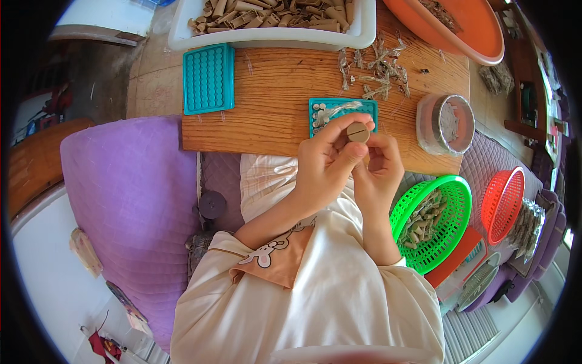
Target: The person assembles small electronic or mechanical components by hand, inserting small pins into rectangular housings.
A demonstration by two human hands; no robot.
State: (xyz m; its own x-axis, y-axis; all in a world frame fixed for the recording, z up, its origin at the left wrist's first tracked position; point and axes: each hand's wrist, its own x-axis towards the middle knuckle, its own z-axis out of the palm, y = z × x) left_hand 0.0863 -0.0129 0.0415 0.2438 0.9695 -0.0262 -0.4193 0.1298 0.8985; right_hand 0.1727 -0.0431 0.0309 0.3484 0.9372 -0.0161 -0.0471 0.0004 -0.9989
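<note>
Close over the near edge of the wooden table, my two hands meet around a tan plastic piece with a round, slotted end (357, 132). My left hand (323, 161) pinches it between thumb and fingers. Against its other side, my right hand (381, 164) has its fingers curled and closed on it. Just beyond the hands, partly covered by them, lies a teal tray (373, 109) with small round white pieces at its left side. A bundle of clear, shiny strands (342, 109) rests across that tray.
A white bin (273, 40) heaped with tan curved pieces stands at the far side. Another teal tray (208, 79) lies left, tangled clear strands (382, 67) right. Around the right are an orange basin (485, 45), a clear tub (429, 124), green basket (451, 239) and red basket (503, 203).
</note>
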